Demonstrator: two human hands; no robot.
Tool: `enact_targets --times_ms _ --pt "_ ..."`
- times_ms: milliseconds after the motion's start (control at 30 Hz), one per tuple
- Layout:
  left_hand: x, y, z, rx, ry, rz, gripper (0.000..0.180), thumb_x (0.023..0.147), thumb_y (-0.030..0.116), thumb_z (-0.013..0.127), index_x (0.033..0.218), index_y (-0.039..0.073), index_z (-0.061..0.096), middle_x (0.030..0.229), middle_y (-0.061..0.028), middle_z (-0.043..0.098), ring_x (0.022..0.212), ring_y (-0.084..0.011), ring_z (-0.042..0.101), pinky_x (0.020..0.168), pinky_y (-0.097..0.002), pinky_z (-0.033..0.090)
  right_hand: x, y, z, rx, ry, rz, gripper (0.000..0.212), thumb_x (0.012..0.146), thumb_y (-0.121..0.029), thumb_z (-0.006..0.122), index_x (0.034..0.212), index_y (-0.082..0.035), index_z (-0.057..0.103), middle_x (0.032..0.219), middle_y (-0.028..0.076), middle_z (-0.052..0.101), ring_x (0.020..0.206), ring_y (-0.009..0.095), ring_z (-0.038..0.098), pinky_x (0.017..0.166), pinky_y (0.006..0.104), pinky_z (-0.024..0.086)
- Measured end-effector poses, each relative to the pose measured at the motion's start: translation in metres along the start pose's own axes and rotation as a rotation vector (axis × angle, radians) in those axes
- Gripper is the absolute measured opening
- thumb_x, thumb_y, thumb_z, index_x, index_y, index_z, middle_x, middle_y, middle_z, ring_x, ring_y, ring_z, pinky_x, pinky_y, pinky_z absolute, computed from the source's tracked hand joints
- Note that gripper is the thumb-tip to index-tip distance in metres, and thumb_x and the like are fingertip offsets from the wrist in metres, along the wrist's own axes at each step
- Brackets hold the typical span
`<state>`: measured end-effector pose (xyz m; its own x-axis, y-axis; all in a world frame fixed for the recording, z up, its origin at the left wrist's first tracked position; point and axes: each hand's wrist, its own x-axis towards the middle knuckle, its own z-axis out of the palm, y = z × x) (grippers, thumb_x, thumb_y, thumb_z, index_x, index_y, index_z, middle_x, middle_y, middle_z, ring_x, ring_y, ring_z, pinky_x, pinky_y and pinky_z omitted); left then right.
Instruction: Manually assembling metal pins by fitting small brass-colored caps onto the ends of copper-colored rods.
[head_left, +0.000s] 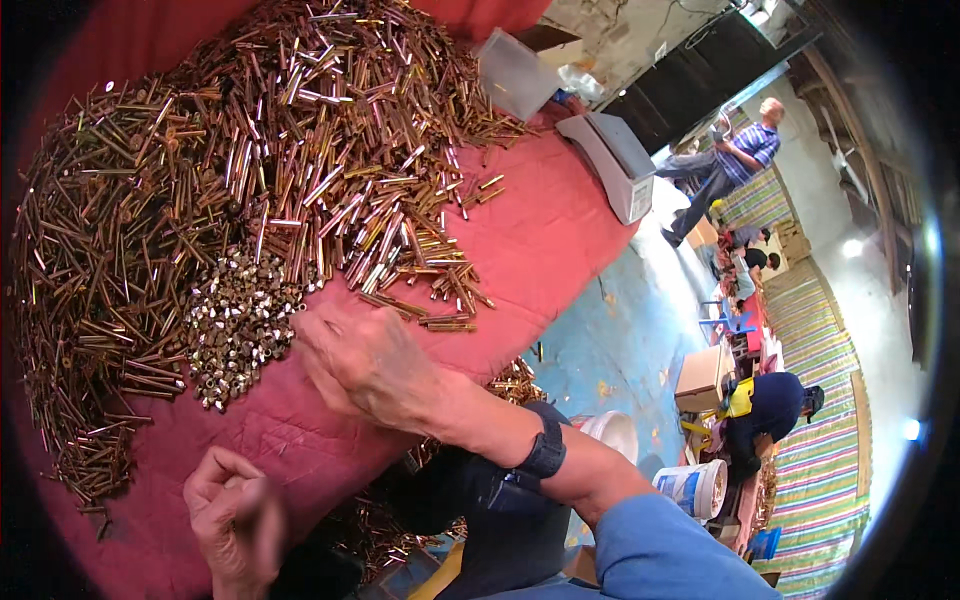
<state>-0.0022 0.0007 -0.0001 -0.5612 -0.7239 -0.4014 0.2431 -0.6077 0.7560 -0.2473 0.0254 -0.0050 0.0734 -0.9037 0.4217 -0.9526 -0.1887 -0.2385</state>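
My right hand [372, 362] reaches over the red cloth [540, 230] to the edge of a small heap of short, silvery-brown metal pieces [238, 318]. Its fingers are bent and drawn together at the heap; anything between the tips is too small to tell. Nearer to me, my left hand [235, 515] hovers above the cloth with its fingers curled toward the thumb. Part of that hand is smeared, and what it holds, if anything, cannot be made out. Around the small heap spreads a large pile of thin copper-coloured metal tubes [330, 130].
A grey-white weighing scale [612, 160] and a clear plastic box [517, 75] stand at the cloth's far end. White buckets [695, 488], a cardboard box [703, 378] and more tubes lie lower, by the blue floor [590, 350]. Several other people are farther off at right.
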Motion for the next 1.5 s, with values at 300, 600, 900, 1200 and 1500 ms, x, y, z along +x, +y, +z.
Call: enact_targets --times_ms 300,600,900,1200,1500 --pt "-0.003 0.014 0.008 -0.071 -0.098 -0.103 0.013 0.083 0.003 0.064 0.088 -0.002 0.053 0.058 -0.0068 0.053 0.036 -0.0093 0.042 0.033 -0.0227 0.028 -0.006 -0.044 -0.041 0.842 -0.161 0.211 0.017 0.082 -0.004 0.075 0.099 0.002 0.073 0.081 0.013 0.07 0.07 0.022 0.069 0.059 0.0336 0.052" --pt "-0.002 0.013 -0.01 -0.258 -0.146 -0.278 0.006 0.088 -0.003 0.061 0.086 -0.002 0.055 0.058 -0.005 0.052 0.037 -0.0047 0.038 0.034 -0.0214 0.029 -0.009 -0.075 -0.033 0.928 -0.216 0.185 0.021 0.076 0.01 0.076 0.096 0.006 0.074 0.086 0.016 0.073 0.079 0.023 0.073 0.067 0.03 0.057" --pt "-0.003 0.013 -0.007 -0.311 -0.19 -0.349 0.007 0.086 -0.004 0.059 0.088 0.001 0.054 0.052 0.0001 0.042 0.036 -0.0051 0.032 0.034 -0.0239 0.026 -0.01 -0.07 -0.03 0.777 -0.209 -0.015 0.031 0.075 0.005 0.079 0.104 0.001 0.073 0.093 0.013 0.072 0.079 0.026 0.073 0.065 0.0322 0.058" --pt "-0.005 0.006 -0.004 -0.308 -0.193 -0.256 0.012 0.084 -0.003 0.064 0.087 0.001 0.053 0.055 0.0003 0.046 0.04 -0.0047 0.034 0.036 -0.0239 0.026 -0.014 -0.071 -0.027 0.672 -0.252 -0.087 0.02 0.082 0.001 0.077 0.1 0.0 0.068 0.087 0.01 0.065 0.069 0.025 0.067 0.054 0.0359 0.052" --pt "-0.003 0.0 0.0 -0.201 -0.172 -0.137 0.007 0.087 -0.001 0.063 0.086 0.001 0.056 0.057 0.0003 0.051 0.043 -0.0033 0.04 0.037 -0.0217 0.026 -0.016 -0.073 -0.034 0.969 -0.549 0.384 0.021 0.102 -0.011 0.057 0.084 0.001 0.061 0.064 0.009 0.053 0.054 0.02 0.055 0.048 0.0357 0.041"
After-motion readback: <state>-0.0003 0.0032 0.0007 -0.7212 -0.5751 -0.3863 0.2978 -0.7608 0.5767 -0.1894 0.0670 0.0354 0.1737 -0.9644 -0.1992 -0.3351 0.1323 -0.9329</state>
